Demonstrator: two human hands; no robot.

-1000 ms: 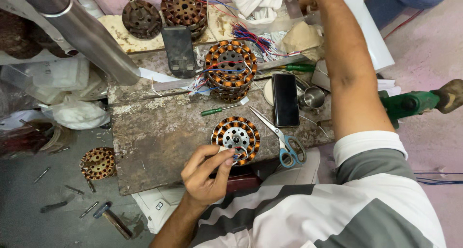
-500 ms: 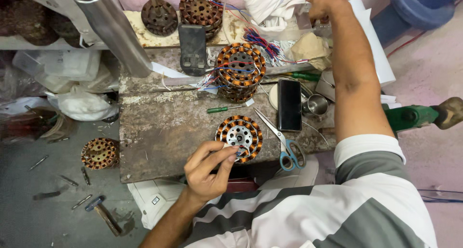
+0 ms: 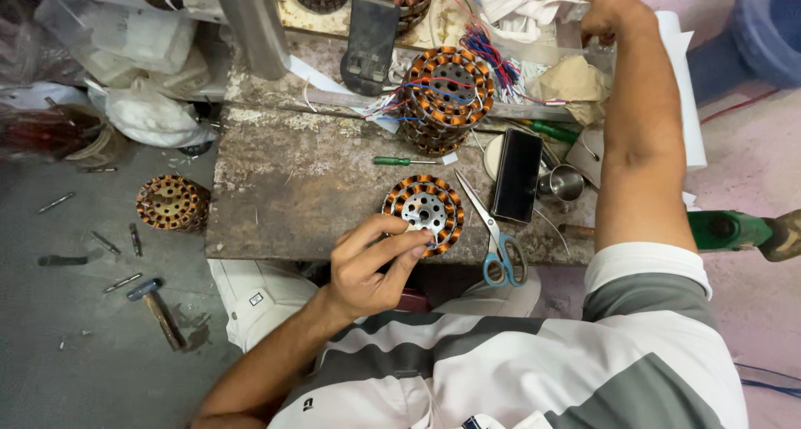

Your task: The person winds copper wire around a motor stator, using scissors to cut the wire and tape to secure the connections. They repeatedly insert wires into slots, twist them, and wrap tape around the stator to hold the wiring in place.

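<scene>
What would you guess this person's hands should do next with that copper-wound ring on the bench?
Probably bring the right hand back from the far clutter to steady the wound ring. Only the left hand pinches its near edge, and it lies loose on the bench.

This is a small repair workshop, probably for fan motors. A worn, stained workbench point(image 3: 292, 187) sits at its centre. On it lie copper-wound motor coils point(image 3: 423, 209), scissors point(image 3: 492, 233) and a green screwdriver point(image 3: 404, 161). Left of the bench, on the grey floor, are a hammer point(image 3: 156, 310), scattered bolts and another coil point(image 3: 172, 202).
</scene>
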